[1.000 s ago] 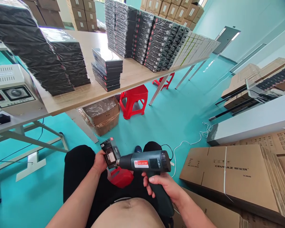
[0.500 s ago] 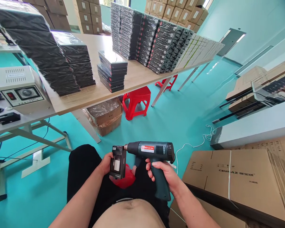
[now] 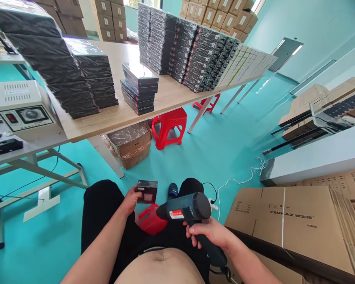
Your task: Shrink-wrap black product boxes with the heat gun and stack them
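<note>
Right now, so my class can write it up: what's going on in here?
A person's left hand grips a small, dark rectangular box by its left side. The right hand grasps the handle of a dark blue-green, pistol-shaped heat gun, whose front end shows below and right of the box. On the long, wood-topped table stand a short stack of black, flat boxes and taller stacks of black, film-wrapped boxes.

The bare left forearm (image 3: 108, 232) slants toward one o'clock, ending in a pinching left grip (image 3: 131, 200), while the bare right forearm (image 3: 248, 254) angles toward ten o'clock, its lower-placed right grip (image 3: 210, 231) wrapped round with fingers (image 3: 193, 239) curled.
</note>
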Motion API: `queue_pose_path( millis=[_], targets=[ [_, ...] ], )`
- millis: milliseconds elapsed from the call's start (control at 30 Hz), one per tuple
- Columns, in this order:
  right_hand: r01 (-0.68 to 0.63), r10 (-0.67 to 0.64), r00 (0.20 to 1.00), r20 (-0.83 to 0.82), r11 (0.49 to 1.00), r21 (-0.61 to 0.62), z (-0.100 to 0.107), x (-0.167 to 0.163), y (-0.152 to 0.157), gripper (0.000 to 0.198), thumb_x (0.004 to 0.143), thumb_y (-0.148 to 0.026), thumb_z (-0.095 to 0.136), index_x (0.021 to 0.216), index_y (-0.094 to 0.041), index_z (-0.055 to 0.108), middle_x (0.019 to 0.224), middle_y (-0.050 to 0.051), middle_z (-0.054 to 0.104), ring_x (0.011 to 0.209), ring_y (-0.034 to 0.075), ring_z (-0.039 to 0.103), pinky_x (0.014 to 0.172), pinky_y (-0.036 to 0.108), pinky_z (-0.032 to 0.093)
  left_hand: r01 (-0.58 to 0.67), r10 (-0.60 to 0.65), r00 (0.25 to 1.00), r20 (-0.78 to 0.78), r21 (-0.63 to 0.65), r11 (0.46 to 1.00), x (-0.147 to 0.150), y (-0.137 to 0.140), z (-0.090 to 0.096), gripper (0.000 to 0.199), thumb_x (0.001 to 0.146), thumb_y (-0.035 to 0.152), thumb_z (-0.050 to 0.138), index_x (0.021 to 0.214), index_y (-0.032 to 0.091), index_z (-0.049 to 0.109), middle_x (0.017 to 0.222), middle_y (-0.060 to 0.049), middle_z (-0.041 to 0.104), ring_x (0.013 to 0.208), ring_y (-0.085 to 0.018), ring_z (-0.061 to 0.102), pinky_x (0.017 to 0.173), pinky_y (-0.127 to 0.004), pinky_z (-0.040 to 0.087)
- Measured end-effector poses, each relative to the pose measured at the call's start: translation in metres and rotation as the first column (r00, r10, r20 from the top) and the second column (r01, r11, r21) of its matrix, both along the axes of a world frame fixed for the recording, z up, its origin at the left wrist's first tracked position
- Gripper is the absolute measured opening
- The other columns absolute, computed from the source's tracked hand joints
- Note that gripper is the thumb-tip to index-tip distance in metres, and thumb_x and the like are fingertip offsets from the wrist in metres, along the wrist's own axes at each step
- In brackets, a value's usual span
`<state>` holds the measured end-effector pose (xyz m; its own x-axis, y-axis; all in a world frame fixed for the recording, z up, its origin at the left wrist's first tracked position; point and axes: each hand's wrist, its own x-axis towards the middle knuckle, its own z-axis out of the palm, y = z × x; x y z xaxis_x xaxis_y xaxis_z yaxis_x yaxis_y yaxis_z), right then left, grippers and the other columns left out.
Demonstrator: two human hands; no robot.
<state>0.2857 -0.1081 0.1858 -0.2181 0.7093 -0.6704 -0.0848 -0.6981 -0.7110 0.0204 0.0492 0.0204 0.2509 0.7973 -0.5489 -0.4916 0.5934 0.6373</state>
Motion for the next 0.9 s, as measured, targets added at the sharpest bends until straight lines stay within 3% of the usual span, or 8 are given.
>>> queue_pose_path(
  millis=[67, 200, 500, 700, 833, 900],
  targets=[
    [0.130, -0.130, 0.991, -0.008, 0.991, 0.026, -0.002, 0.001, 0.000, 0.031, 0.073, -0.028, 0.062, 0.099, -0.012, 0.065, 0.078, 0.007, 0.066, 0.058, 0.015, 0.061, 0.050, 0.026, 0.047, 0.081, -0.073, 0.995, -0.063, 0.128, 0.988, 0.003, -0.001, 0.006, 0.044, 0.050, -0.010, 0.055, 0.086, 0.015, 0.067, 0.077, -0.002, 0.069, 0.068, -0.019, 0.065, 0.062, -0.026, 0.052],
    [0.282, -0.280, 0.959, -0.038, 0.955, 0.094, 0.005, 0.006, 0.007, 0.030, 0.077, -0.029, 0.058, 0.101, -0.013, 0.064, 0.081, 0.007, 0.066, 0.062, 0.015, 0.061, 0.051, 0.025, 0.047, 0.105, -0.084, 0.983, -0.161, 0.124, 0.987, 0.008, -0.001, 0.016, 0.046, 0.052, -0.009, 0.061, 0.089, 0.017, 0.068, 0.082, -0.004, 0.069, 0.076, -0.022, 0.065, 0.068, -0.029, 0.052],
    [0.159, -0.158, 0.987, -0.022, 0.984, 0.078, 0.005, 0.011, 0.008, 0.030, 0.077, -0.027, 0.059, 0.103, -0.013, 0.064, 0.082, 0.007, 0.066, 0.062, 0.015, 0.062, 0.052, 0.025, 0.048, 0.333, -0.133, 0.853, -0.505, 0.330, 0.883, 0.003, 0.001, 0.003, 0.039, 0.055, 0.015, 0.063, 0.095, 0.015, 0.065, 0.110, -0.010, 0.065, 0.103, -0.028, 0.056, 0.088, -0.038, 0.044],
    [0.186, -0.190, 0.981, 0.030, 0.978, 0.094, 0.000, 0.006, 0.015, 0.031, 0.076, -0.029, 0.061, 0.103, -0.013, 0.064, 0.082, 0.006, 0.066, 0.062, 0.015, 0.061, 0.053, 0.026, 0.049, 0.340, -0.145, 0.853, -0.501, 0.322, 0.884, 0.002, 0.001, 0.002, 0.040, 0.055, 0.018, 0.062, 0.096, 0.015, 0.063, 0.108, -0.009, 0.065, 0.097, -0.025, 0.058, 0.082, -0.034, 0.045],
    [0.123, -0.124, 0.992, 0.003, 0.989, 0.079, 0.002, 0.006, 0.018, 0.031, 0.076, -0.028, 0.062, 0.103, -0.013, 0.064, 0.083, 0.007, 0.067, 0.061, 0.015, 0.061, 0.052, 0.026, 0.048, 0.335, -0.171, 0.877, -0.450, 0.316, 0.887, 0.004, 0.001, 0.002, 0.039, 0.054, 0.013, 0.059, 0.092, 0.016, 0.063, 0.086, -0.002, 0.067, 0.084, -0.022, 0.061, 0.077, -0.033, 0.047],
    [0.178, -0.182, 0.983, 0.027, 0.979, 0.102, 0.003, 0.005, 0.021, 0.031, 0.076, -0.029, 0.062, 0.102, -0.013, 0.064, 0.084, 0.007, 0.067, 0.062, 0.015, 0.061, 0.053, 0.026, 0.049, 0.331, -0.206, 0.900, -0.385, 0.293, 0.897, 0.003, 0.000, 0.002, 0.035, 0.054, 0.011, 0.055, 0.088, 0.017, 0.061, 0.077, 0.000, 0.066, 0.077, -0.020, 0.061, 0.072, -0.032, 0.048]
  ],
)
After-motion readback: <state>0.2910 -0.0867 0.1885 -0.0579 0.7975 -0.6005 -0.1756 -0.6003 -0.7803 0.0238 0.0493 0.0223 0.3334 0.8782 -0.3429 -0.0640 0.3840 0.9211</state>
